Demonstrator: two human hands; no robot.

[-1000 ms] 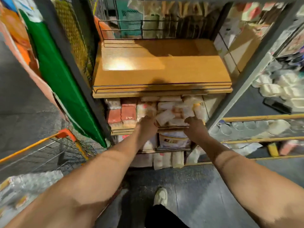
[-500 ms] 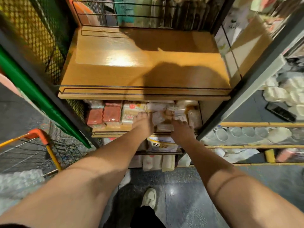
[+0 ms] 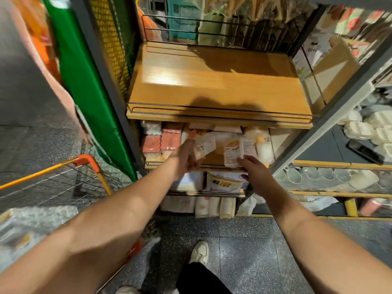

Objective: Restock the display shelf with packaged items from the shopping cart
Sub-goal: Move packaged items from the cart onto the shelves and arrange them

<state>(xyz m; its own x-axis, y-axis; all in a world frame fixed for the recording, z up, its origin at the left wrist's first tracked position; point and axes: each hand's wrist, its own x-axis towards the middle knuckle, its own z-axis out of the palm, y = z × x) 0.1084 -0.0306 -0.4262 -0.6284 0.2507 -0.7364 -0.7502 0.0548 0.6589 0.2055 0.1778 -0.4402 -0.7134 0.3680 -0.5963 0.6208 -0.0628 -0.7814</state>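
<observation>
Shopping cart [image 3: 89,162]: stands at the far left, well apart from both hands, its orange handle near the shelf's left post; clear-wrapped packs lie in it.
Red packets [image 3: 161,142]: fill the left end of the second shelf [image 3: 157,161], just left of the left hand.
Left hand [image 3: 186,158]: fingers curled round a clear packet [image 3: 204,146], holding it at the front edge of the second shelf, left of centre; the packet's long axis tilts up toward the right.
Right hand [image 3: 253,172]: fingertips pinch the lower edge of a labelled packet [image 3: 233,152] that stands nearly upright, just right of centre at the same front edge.
Key relation: both packets lie straight ahead of the hands and just in front of the stocked row; each hand is nearest its own packet, with a bare strip of shelf board between them.
Bottle-shaped packs [image 3: 264,148]: at the shelf's right end, just beside the labelled packet.
Change: half a second ago the hands were close together on the row; now they are apart and each packet is raised clear.
</observation>
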